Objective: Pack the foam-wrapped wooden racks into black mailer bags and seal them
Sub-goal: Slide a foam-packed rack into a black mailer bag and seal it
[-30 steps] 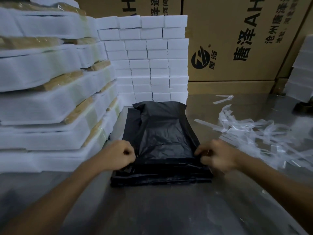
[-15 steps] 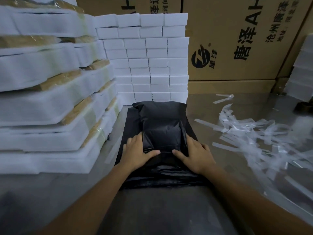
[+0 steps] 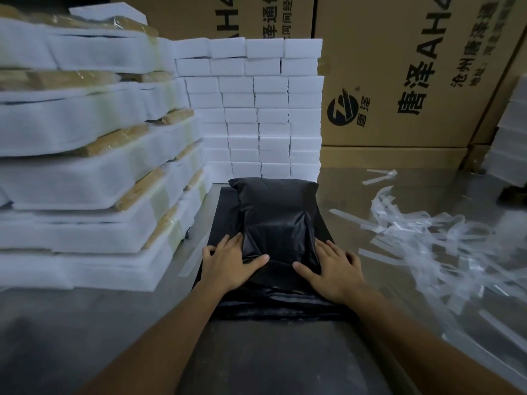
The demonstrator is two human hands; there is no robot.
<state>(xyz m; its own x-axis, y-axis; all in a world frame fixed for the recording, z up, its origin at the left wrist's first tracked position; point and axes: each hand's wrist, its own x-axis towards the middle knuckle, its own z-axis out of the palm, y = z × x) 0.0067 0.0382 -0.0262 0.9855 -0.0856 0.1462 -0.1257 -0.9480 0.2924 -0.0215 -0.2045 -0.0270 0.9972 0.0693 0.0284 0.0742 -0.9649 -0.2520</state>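
A filled black mailer bag (image 3: 278,212) lies on top of a pile of flat black mailer bags (image 3: 225,215) in the middle of the table. Its near flap is folded over onto the bag's top. My left hand (image 3: 228,259) lies flat on the flap's left side, fingers spread. My right hand (image 3: 332,266) presses flat on the flap's right side in the same way. Neither hand grips anything. The rack inside the bag is hidden. A tall stack of foam-wrapped wooden racks (image 3: 85,166) stands at the left.
A wall of small white foam blocks (image 3: 256,109) stands behind the bags. Large cardboard boxes (image 3: 399,81) close off the back. Many peeled clear adhesive strips (image 3: 427,238) litter the grey table (image 3: 71,323) at the right. More white foam (image 3: 510,138) stands at the far right.
My hands left the near corners of the bag, folded its flap up over the top and now press flat on it. Between the last two frames they barely moved.
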